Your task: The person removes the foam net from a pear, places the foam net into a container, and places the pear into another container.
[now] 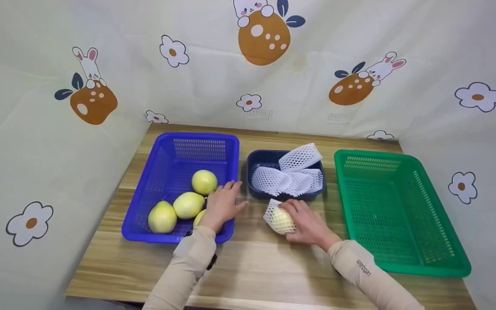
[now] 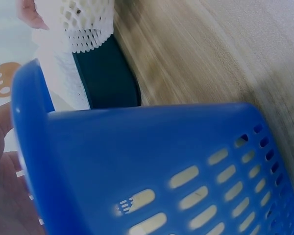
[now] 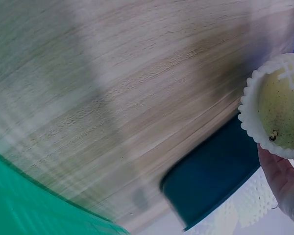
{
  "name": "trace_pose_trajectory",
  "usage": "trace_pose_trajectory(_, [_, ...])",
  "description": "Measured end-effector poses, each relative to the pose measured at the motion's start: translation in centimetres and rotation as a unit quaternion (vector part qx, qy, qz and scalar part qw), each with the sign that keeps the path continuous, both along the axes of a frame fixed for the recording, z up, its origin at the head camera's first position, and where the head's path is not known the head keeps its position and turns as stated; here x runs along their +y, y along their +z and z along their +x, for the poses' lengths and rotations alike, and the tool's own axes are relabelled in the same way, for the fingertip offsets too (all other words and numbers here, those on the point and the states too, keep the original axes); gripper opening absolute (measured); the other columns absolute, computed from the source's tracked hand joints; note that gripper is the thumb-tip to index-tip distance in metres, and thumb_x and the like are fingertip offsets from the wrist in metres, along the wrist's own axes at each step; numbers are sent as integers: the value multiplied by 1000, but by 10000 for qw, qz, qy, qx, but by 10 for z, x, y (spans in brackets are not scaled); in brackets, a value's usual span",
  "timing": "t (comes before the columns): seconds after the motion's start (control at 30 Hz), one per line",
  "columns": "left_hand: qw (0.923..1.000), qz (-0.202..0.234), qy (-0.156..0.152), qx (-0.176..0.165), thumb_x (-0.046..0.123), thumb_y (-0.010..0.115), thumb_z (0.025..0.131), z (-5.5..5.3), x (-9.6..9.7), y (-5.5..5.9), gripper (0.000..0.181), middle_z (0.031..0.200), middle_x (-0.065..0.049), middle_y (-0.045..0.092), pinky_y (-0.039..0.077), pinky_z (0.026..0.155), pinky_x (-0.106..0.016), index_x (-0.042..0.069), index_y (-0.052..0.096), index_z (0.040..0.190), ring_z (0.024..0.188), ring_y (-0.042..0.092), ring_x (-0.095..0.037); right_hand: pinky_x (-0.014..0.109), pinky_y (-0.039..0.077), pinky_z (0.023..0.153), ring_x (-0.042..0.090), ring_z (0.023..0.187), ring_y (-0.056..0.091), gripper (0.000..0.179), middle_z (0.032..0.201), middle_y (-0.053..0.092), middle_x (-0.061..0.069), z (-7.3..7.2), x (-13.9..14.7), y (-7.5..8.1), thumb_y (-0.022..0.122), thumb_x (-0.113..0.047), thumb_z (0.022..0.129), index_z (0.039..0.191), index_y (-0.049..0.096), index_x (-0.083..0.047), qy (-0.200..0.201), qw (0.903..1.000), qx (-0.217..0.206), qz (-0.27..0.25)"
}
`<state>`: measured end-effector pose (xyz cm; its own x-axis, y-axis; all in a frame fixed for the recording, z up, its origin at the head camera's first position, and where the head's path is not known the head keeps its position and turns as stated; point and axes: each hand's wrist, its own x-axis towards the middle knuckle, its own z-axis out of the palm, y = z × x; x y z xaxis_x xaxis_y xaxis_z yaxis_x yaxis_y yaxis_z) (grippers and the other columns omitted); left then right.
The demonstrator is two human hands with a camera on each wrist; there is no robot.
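Note:
My right hand (image 1: 310, 223) grips a pale yellow pear (image 1: 283, 220) wrapped in a white foam net (image 1: 272, 207), above the table in front of the navy tray (image 1: 286, 196). In the right wrist view the pear's (image 3: 280, 115) speckled skin and stem end show at the net's opening. My left hand (image 1: 223, 204) is over the right rim of the blue basket (image 1: 144, 185), with its fingers extended and nothing held. Several yellow-green pears (image 1: 188, 205) lie in that basket, one partly hidden by the left hand.
Several white foam nets (image 1: 300, 157) lie in the navy tray, one leaning on its back rim. A green basket (image 1: 381, 215) stands on the right of the wooden table (image 1: 256, 267). A patterned curtain (image 1: 205, 77) hangs behind and on both sides.

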<state>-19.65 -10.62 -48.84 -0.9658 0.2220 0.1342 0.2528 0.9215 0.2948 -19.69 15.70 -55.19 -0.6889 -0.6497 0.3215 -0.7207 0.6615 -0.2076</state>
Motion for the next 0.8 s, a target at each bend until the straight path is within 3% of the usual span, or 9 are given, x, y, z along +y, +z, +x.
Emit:
trace_pose_trajectory(0.4, [9999,-121,10,20,42,63,75,2,2,-2,59,120,-15,50,39,79,-51,9,49,122,105,46,-35,30,44,56,17,95,41,72,112,43,1,-3,-5,-8,68,-33,52,118,46,-16,-280,9988,-228,332])
trace_pose_trajectory(0.8, [9997,56,-194,165,41,63,75,4,16,4,57,120,-13,50,38,81,-50,11,50,122,106,45,-33,36,46,67,21,99,40,76,116,43,5,-4,-5,-9,70,-32,53,122,43,-13,-208,9986,-376,309])
